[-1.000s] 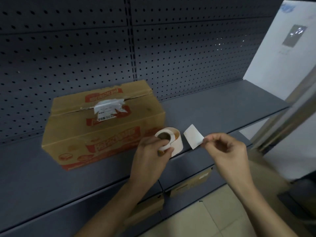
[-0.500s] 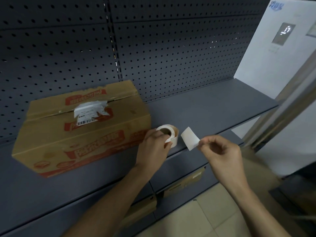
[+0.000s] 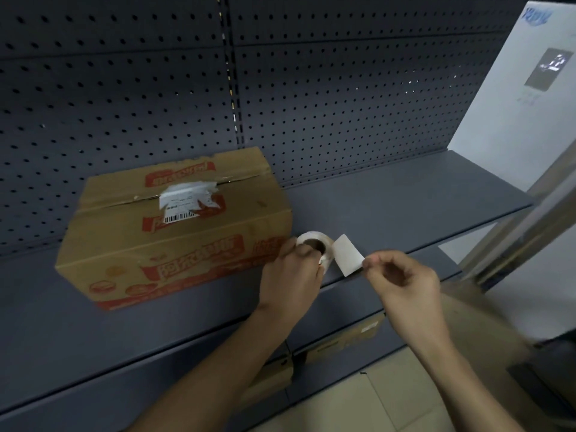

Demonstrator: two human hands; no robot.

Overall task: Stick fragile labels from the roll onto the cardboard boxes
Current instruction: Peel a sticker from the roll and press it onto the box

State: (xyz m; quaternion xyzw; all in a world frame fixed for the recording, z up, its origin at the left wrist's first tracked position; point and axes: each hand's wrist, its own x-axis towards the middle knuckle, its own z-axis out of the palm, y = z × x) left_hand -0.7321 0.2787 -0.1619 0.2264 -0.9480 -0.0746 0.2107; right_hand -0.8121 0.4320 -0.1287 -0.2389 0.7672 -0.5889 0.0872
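A brown cardboard box [image 3: 187, 232] with red print and a torn white shipping sticker on top sits on the grey shelf [image 3: 405, 207]. Just right of the box, my left hand [image 3: 291, 275] grips the white label roll [image 3: 314, 240], which rests on the shelf. My right hand [image 3: 402, 282] pinches the corner of a white label [image 3: 347, 254] between thumb and forefinger; the label's near face is blank and it hangs beside the roll.
A dark pegboard wall [image 3: 311, 88] backs the shelf. Below the shelf edge, more cardboard boxes [image 3: 346, 338] sit on a lower level. A white panel [image 3: 517, 104] stands at the right, with tiled floor [image 3: 358, 406] underneath.
My left hand has lowered the roll onto the shelf next to the box. My right hand keeps the label pinched and has stayed close to the roll.
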